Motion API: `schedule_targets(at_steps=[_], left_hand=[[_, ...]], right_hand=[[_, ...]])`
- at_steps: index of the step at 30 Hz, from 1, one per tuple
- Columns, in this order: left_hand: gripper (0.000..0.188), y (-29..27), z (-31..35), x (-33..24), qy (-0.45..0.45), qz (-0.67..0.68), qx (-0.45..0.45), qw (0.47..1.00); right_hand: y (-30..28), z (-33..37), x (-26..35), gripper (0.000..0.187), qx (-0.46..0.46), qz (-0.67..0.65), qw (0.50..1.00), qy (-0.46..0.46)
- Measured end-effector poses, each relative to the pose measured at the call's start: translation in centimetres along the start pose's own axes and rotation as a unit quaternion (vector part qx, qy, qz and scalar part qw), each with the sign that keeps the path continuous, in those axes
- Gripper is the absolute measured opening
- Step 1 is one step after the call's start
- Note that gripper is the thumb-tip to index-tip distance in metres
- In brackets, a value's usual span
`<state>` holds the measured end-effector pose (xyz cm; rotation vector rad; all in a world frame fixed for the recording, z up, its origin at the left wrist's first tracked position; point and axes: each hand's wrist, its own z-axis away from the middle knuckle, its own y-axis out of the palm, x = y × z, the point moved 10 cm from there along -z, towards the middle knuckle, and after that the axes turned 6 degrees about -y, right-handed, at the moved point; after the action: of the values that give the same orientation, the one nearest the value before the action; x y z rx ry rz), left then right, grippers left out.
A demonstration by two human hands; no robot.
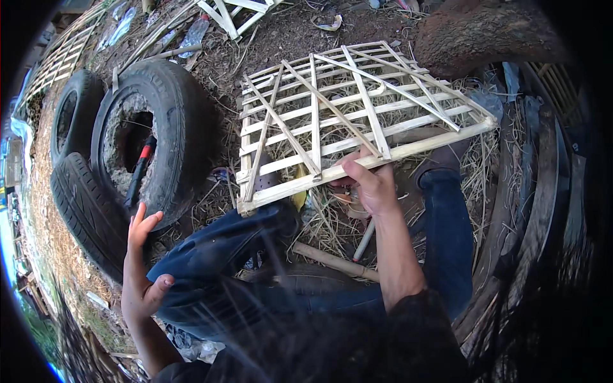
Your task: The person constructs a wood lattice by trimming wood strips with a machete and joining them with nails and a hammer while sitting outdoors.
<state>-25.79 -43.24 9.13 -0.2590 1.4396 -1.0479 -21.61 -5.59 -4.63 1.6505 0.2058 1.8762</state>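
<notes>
My right hand point(373, 185) grips the thick near rail of a bamboo lattice panel point(345, 115), thumb over the top and fingers underneath. Pale split slats cross one another in the panel, with several slanting strips laid over the long ones. It is held up in front of my knees, over straw-littered ground. To the left, my left hand point(142, 255) is raised with its fingers spread and nothing in it. Just beyond its fingertips, a black tool handle with a red band point(142, 167) leans in the opening of a tire point(182, 115); the tool's working end cannot be made out.
Two more tires point(86, 204) lean at the left. A thick tree trunk point(491, 38) crosses the far right, above weathered planks point(533, 210). Another lattice piece point(239, 16) lies at the far side. A bamboo stick point(335, 260) lies between my legs.
</notes>
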Motion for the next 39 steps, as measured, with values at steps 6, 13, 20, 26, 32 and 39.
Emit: schedule_targets(at_steps=[6,13,20,26,32,39], left_hand=[[0.079,1.5,-1.8,-3.6,0.037,-0.091,-0.054,0.994],[0.077,0.2,-1.5,-3.2,0.013,-0.012,-0.076,0.997],[0.085,0.1,-1.3,-2.7,-0.003,0.006,-0.063,0.998],[0.089,1.3,-2.0,-2.5,-0.008,0.006,-0.051,0.999],[0.084,2.6,-2.8,-1.9,-0.023,-0.067,-0.004,0.998],[0.066,6.7,-3.3,-2.1,-0.026,-0.092,0.069,0.993]], right_hand=[[6.0,-5.5,5.3,0.017,0.045,0.021,0.994,-0.092],[9.0,-10.7,11.5,0.018,0.021,0.005,0.993,-0.116],[10.0,-11.9,12.8,0.022,0.047,-0.031,0.991,-0.119],[9.6,-13.0,13.2,0.017,0.081,-0.044,0.986,-0.139],[1.5,-9.0,-2.4,0.023,0.042,0.008,0.999,0.019],[-10.2,-1.4,-16.1,0.019,-0.138,-0.068,0.976,0.153]])
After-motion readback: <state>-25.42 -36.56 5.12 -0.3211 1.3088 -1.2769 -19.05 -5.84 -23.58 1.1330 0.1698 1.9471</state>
